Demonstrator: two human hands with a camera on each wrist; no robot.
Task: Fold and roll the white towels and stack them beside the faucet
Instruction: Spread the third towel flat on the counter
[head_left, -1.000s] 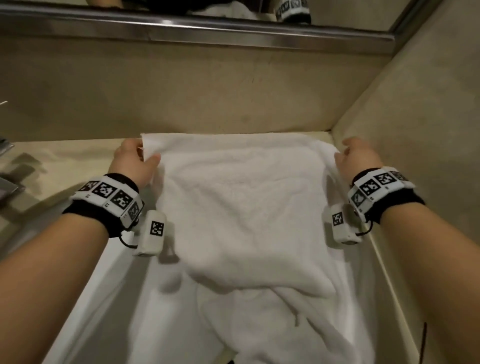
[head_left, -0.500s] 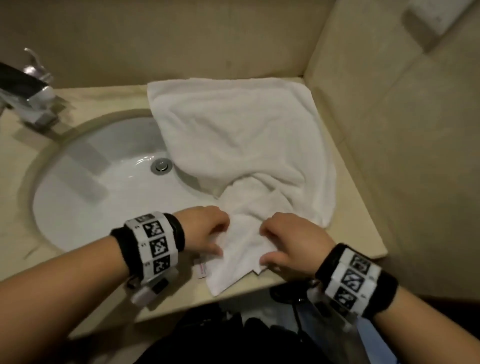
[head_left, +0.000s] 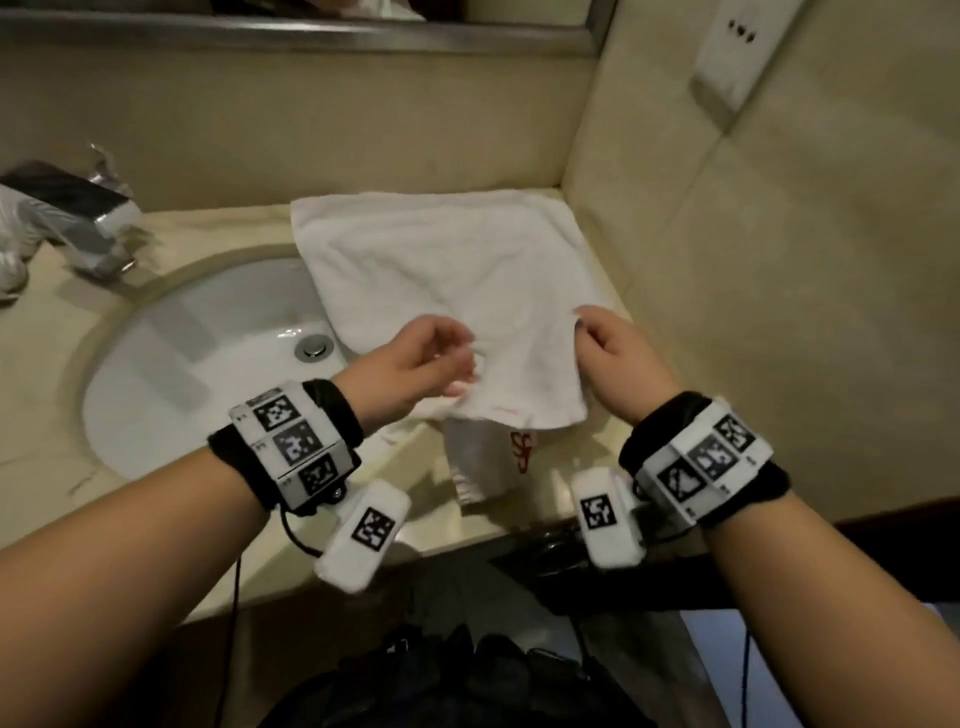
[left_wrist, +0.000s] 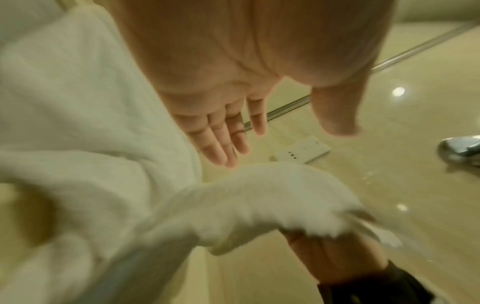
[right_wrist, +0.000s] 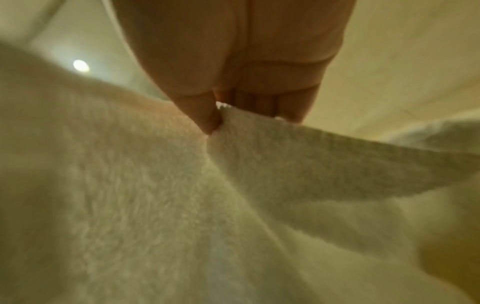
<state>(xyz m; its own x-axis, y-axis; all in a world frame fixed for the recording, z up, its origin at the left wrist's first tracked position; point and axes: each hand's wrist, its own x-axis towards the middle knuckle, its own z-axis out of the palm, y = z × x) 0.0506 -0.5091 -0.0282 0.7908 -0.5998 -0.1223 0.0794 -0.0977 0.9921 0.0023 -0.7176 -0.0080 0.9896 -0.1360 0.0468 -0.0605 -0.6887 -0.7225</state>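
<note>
Right hand (head_left: 615, 358) pinches a corner of the white towel (head_left: 447, 275) between thumb and fingers (right_wrist: 205, 117); the right wrist view shows the thumb tip pressed into the terry with the fabric edge bunched up against the fingers behind it. The pinched corner is lifted off the counter (head_left: 49, 332), and the cloth falls away from it toward the person and to the left.

Left hand (head_left: 415, 364) is spread, fingers straight and relaxed, holding nothing. In the left wrist view its fingers (left_wrist: 221, 148) are extended in the air, with the towel just beside and below them. Whether the palm brushes the cloth I cannot tell. In the head view it hovers at the towel's near left part, level with the right hand.

Towel position: spread over the right end of the counter, far edge flat near the back wall, right edge along the side wall (head_left: 779, 260). Its left part overlaps the rim of the sink (head_left: 171, 364). The near end hangs over the counter's front edge, a strip with red lettering (head_left: 522, 449) showing below the lifted layer. The cloth between the two hands is raised and creased.

Faucet (head_left: 78, 218) stands at the far left of the counter, well apart from the towel, with the sink drain (head_left: 313, 347) between them. A wall socket (head_left: 727, 57) sits high on the side wall.
</note>
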